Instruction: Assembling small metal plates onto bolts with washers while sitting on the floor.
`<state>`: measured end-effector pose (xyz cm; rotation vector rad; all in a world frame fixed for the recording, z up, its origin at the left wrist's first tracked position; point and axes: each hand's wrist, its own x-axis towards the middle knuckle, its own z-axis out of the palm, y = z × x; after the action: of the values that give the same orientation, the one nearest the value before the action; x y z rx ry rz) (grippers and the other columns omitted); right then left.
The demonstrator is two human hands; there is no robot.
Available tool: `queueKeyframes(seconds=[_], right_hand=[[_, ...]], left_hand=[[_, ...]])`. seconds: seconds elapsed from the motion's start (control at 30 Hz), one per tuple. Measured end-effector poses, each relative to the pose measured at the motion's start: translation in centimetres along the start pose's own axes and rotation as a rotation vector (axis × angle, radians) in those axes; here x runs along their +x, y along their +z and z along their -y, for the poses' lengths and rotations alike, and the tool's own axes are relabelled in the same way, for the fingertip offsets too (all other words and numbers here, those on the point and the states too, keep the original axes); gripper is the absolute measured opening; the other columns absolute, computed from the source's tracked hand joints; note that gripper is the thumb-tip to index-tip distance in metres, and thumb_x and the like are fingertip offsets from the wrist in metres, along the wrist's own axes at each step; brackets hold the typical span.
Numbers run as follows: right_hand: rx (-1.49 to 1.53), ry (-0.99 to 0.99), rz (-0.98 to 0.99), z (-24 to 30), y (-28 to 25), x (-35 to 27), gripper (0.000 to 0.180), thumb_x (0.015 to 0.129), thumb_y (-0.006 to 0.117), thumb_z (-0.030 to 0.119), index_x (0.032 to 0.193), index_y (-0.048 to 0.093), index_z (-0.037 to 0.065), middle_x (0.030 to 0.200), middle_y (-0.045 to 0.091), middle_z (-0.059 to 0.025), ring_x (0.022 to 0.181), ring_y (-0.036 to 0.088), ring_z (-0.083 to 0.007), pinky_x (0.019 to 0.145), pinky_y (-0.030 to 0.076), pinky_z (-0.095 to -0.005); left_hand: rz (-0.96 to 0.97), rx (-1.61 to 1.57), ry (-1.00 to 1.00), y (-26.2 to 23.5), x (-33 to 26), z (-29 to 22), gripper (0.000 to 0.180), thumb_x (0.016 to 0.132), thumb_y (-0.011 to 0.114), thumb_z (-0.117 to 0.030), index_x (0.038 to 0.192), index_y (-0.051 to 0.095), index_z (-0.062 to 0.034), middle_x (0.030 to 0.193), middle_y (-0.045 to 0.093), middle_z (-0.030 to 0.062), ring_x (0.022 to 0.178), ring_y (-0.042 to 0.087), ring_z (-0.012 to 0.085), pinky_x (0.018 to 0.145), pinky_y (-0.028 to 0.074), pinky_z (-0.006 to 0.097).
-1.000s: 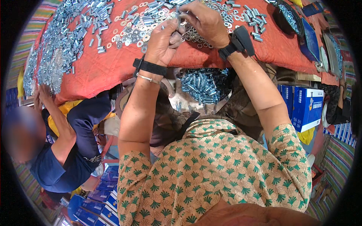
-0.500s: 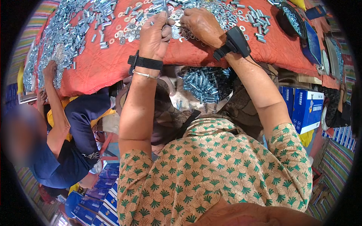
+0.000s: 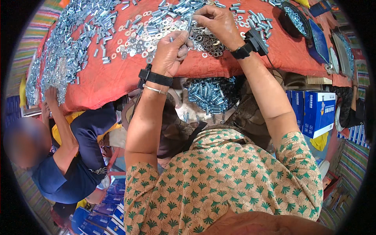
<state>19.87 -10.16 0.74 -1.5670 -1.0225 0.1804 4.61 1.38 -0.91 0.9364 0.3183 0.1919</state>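
Observation:
My left hand is closed, thumb and fingers pinching a slim metal bolt that stands nearly upright above the table. Close to the bolt's upper end is my right hand, its thumb and forefinger bent together; whatever small piece they pinch is hidden. Beneath and beside my hands lie flat washers and a darker heap of ring washers. Short metal sleeves are scattered to the right. In my lap rests a pile of bolts.
A red cloth covers the table. Larger heaps of metal sleeves spread over its left side. At right stand a black bowl of rings, a blue tray and blue boxes. A co-worker's hand reaches into the left heap.
My left hand has moved right and nearer to me with the bolt. My right hand has lifted from the washers to the bolt's upper end. The co-worker's hand has moved slightly nearer.

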Motion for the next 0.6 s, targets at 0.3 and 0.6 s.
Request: queueKeyframes(seconds=[0.3,0.6], right_hand=[[-0.227,-0.184,-0.011,2.2,-0.4,-1.1,0.008,0.085,0.065,0.010,0.087,0.065,0.003,0.076,0.065,-0.0052,0.069,0.061,-0.0114,0.061,0.048,-0.0260],[-0.562,-0.595,-0.042,1.2,-0.8,-1.8,0.022,0.084,0.060,0.003,0.106,0.060,0.004,0.094,0.062,-0.0123,0.083,0.064,-0.0297,0.069,0.054,-0.0351]], left_hand=[[0.043,-0.103,-0.063,0.8,0.3,0.7,0.017,0.092,0.063,-0.018,0.096,0.059,-0.0022,0.072,0.060,0.0057,0.045,0.037,0.0017,0.039,0.023,0.016],[0.053,-0.212,-0.030,1.6,0.9,1.7,0.015,0.092,0.062,-0.018,0.096,0.057,-0.0045,0.075,0.061,0.0088,0.047,0.040,0.0036,0.041,0.027,0.017]])
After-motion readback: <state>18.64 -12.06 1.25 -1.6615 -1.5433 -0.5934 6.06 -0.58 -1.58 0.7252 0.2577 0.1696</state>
